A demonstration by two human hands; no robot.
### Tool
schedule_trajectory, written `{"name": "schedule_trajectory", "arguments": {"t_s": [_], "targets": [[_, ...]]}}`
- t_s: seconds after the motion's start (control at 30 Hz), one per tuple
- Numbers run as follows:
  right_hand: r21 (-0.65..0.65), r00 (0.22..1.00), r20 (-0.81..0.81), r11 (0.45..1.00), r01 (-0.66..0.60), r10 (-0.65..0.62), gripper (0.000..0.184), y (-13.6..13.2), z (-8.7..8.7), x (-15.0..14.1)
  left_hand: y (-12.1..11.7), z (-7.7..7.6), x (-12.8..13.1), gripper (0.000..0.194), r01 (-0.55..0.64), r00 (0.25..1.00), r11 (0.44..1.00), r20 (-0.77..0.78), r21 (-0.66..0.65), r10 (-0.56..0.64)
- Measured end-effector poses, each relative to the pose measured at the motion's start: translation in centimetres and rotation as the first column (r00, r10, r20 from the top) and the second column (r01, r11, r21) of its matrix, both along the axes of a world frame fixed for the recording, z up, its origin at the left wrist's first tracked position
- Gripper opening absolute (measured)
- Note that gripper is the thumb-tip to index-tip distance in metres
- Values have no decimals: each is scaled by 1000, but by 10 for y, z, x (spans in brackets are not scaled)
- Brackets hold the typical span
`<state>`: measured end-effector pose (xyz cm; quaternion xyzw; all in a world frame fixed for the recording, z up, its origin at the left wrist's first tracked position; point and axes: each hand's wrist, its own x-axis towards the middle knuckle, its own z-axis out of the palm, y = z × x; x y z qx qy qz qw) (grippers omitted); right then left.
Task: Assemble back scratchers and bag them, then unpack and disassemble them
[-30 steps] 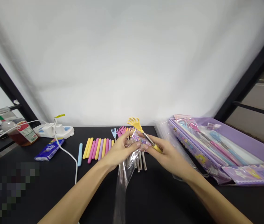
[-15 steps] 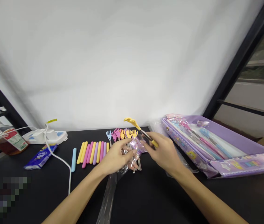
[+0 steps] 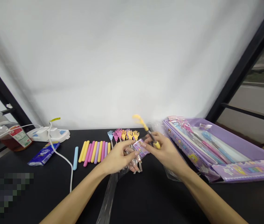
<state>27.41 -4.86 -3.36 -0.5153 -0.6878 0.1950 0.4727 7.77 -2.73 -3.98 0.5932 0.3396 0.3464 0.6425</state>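
Note:
My left hand point(image 3: 115, 158) is closed on a clear plastic bag point(image 3: 108, 194) with a purple printed card point(image 3: 141, 149) at its top; the long empty part trails down over the table. In my right hand point(image 3: 166, 153) is a yellow back scratcher point(image 3: 139, 120), its hand-shaped head pointing up and left. My right fingertips meet the card's edge, though whether they grip it I cannot tell. Behind my left hand lie several metal-stemmed scratchers with colourful hand-shaped heads point(image 3: 124, 135). To the left, a row of pink, yellow and purple handle tubes point(image 3: 95, 152) lies beside a light blue tube point(image 3: 75, 158).
A purple display box point(image 3: 218, 129) with bagged scratchers stands at right, with loose clear plastic point(image 3: 172, 174) beside it. At left are a blue packet point(image 3: 43, 154), a power strip point(image 3: 63, 135), a white cable point(image 3: 63, 158) and a bottle point(image 3: 13, 137). A white wall rises behind.
The yellow scratcher has turned more upright and shifted slightly right in my right hand. The purple card now lies flatter and shows more of its face. The camera view has shifted slightly.

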Motion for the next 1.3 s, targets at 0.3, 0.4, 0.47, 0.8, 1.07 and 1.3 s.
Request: {"name": "schedule_trajectory", "arguments": {"t_s": [0.3,0.4,0.47,0.8,1.07,1.3], "targets": [[-186,963,-20,948,259,-268,31,27,13,22,27,10,-19,25,-232,971,973,50,-14,232],[-201,936,217,925,321,-278,22,40,2,20,30,11,-20,19,-338,936,937,77,-87,345],[-211,908,338,920,331,-249,20,45,-6,17,29,10,-18,21,-332,930,934,123,-128,347],[-40,706,630,894,445,-324,30,35,-16,4,23,7,-11,11,-337,863,900,292,-277,413],[-207,998,-26,976,-65,61,31,5,17,-3,30,30,37,17,-427,745,852,415,-304,522],[-246,983,-87,960,136,-161,19,12,57,69,44,55,96,37,-316,915,946,244,-65,322]]}}
